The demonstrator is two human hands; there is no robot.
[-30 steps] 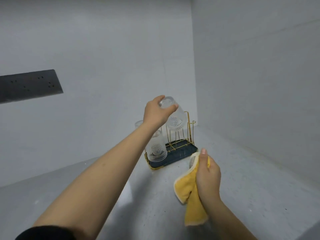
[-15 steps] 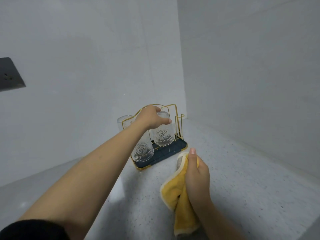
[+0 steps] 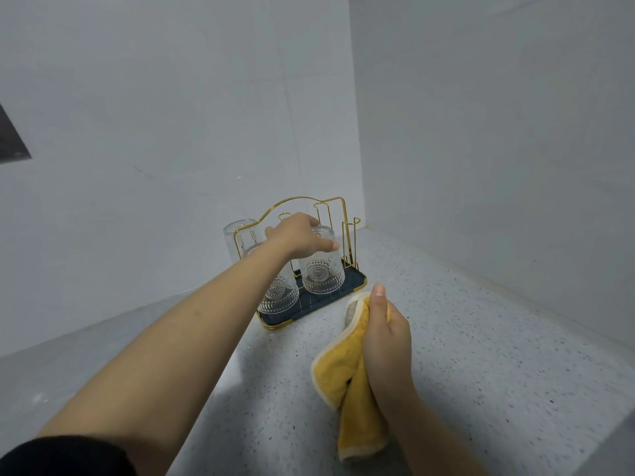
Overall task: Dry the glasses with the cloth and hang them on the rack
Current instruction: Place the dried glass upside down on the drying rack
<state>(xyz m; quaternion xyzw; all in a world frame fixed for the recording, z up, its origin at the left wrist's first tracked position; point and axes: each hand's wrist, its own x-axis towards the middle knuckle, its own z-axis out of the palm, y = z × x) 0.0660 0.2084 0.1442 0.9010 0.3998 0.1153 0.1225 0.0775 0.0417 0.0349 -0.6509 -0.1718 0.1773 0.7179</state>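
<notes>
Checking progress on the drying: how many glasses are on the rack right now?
3. One under the left hand, front right; one front left behind the forearm; one back left. The arm may hide more.

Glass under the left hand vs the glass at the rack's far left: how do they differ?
The glass under the left hand is gripped at its upturned base by the left hand; the far-left glass stands untouched. The gripped glass sits at the front of the rack, its embossed pattern in plain view; the far-left glass is behind the gold wire, mostly hidden. Both are clear and inverted.
</notes>
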